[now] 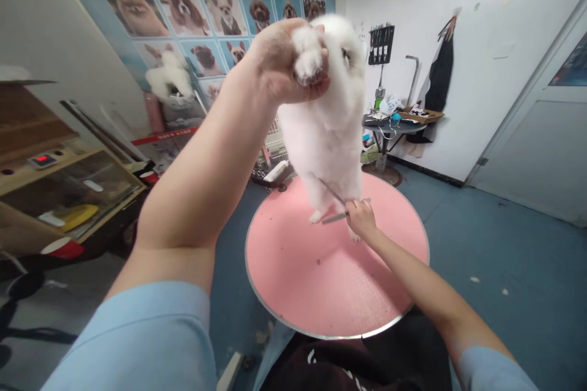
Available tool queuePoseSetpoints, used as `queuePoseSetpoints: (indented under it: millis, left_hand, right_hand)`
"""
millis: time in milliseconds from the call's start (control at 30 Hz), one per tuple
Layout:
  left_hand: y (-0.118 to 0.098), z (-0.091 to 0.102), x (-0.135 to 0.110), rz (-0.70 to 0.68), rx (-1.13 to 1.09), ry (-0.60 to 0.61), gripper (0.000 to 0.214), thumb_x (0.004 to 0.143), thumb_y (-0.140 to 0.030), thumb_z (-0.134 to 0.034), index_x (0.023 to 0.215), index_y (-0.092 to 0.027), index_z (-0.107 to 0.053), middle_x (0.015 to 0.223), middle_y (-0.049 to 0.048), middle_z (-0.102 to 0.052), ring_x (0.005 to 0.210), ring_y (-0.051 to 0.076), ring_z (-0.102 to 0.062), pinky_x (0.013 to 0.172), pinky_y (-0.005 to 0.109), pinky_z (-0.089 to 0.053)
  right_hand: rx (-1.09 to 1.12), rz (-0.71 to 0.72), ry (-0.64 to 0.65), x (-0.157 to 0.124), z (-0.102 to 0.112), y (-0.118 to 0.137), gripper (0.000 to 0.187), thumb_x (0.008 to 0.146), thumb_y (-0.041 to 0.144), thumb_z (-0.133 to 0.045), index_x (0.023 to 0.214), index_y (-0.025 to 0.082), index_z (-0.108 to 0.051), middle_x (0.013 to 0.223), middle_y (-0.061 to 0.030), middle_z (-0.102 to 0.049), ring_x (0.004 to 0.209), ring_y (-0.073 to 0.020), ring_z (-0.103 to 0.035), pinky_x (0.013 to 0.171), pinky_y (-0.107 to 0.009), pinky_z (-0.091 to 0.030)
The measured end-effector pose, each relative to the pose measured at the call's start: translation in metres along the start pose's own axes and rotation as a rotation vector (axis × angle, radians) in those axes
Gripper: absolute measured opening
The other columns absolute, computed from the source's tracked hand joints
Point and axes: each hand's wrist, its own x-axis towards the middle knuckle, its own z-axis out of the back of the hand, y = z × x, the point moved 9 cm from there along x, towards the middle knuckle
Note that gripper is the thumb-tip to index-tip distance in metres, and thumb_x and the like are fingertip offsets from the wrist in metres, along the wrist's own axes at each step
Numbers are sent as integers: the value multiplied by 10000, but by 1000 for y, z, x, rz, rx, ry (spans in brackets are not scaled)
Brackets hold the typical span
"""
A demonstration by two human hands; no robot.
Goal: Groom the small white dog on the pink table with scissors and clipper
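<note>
A white fluffy dog (321, 140) stands upright on a round pink table (321, 293). At the top, my left hand (279, 67) is closed around a raised white paw (307, 55), in front of part of the dog's head. Low down by the dog's legs, my right hand (360, 217) grips a pair of scissors (337, 217). Their blades are spread apart, the upper one against the fur and the lower one over the tabletop. One hind foot (316, 217) shows on the table; my right hand partly covers the other leg.
A side table (398, 127) with clutter stands at the back right, below a rack of tools (381, 44). To the left are a wooden cabinet (105, 189) and a red cup (63, 248). Dog photos (220, 12) cover the back wall. Small tufts of hair dot the pink tabletop.
</note>
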Motion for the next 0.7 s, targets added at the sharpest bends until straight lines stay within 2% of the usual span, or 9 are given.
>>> queuePoseSetpoints:
  millis: [67, 133, 200, 300, 367, 400, 500, 567, 700]
  left_hand:
    - [-1, 0, 0, -3, -16, 10, 142, 887, -168, -471, 769, -136, -544, 568, -16, -558, 518, 86, -535, 545, 197, -468]
    - [-1, 1, 0, 1, -22, 8, 159, 899, -184, -466, 769, -136, -545, 569, -15, -562, 526, 86, -540, 547, 195, -471]
    - [-1, 2, -2, 10, -30, 7, 176, 911, -197, -459, 772, -134, -545, 574, -15, -565, 521, 81, -528, 537, 188, -466]
    - [0, 3, -4, 17, -26, -4, 171, 901, -189, -467, 757, -133, -541, 564, -19, -541, 511, 79, -516, 533, 188, -457]
    - [-1, 2, -4, 11, -12, -5, 168, 887, -186, -475, 743, -133, -543, 568, -18, -535, 516, 85, -525, 550, 201, -464]
    - [-1, 1, -4, 6, -6, -2, 164, 882, -186, -477, 744, -132, -548, 571, -19, -535, 521, 87, -530, 556, 205, -465]
    - [-4, -3, -5, -1, 0, 7, 172, 883, -180, -459, 743, -131, -547, 573, -25, -527, 516, 84, -520, 549, 200, -443]
    - [-5, -2, -6, -8, 7, 0, 185, 889, -177, -445, 738, -139, -546, 567, -29, -516, 509, 88, -516, 547, 207, -433]
    - [-5, 2, -8, -3, 26, -17, 206, 912, -210, -450, 769, -135, -578, 588, -22, -527, 526, 99, -532, 580, 240, -449]
  right_hand:
    - [14, 144, 91, -1, -10, 17, 238, 881, 86, -457, 898, 152, -686, 798, -102, -658, 735, -195, -537, 750, -329, -339]
    - [82, 462, 194, -15, -21, 51, 222, 887, 112, -474, 826, 184, -675, 740, -59, -643, 675, -174, -518, 752, -321, -345]
    - [118, 569, 157, -22, -18, 61, 231, 900, 134, -470, 805, 194, -671, 712, -46, -633, 662, -167, -519, 760, -318, -349]
    - [49, 206, -2, -4, -5, 22, 250, 891, 105, -448, 919, 153, -691, 772, -97, -663, 720, -188, -563, 746, -324, -349]
    - [16, 59, 22, 2, -5, 6, 277, 860, 84, -462, 1020, 122, -685, 805, -117, -679, 739, -200, -582, 724, -324, -348]
    - [29, 104, 82, 2, -11, 12, 285, 845, 81, -475, 1034, 124, -683, 799, -108, -680, 733, -198, -584, 715, -321, -349]
    - [112, 470, 238, -16, -26, 57, 222, 847, 105, -482, 896, 174, -688, 724, -57, -654, 676, -171, -553, 724, -313, -353]
    - [137, 553, 196, -25, -24, 66, 236, 872, 115, -458, 795, 188, -669, 678, -43, -624, 647, -161, -523, 735, -313, -352]
    - [34, 92, 6, -8, -7, 19, 288, 890, 70, -409, 887, 150, -686, 705, -82, -636, 694, -187, -538, 727, -327, -340]
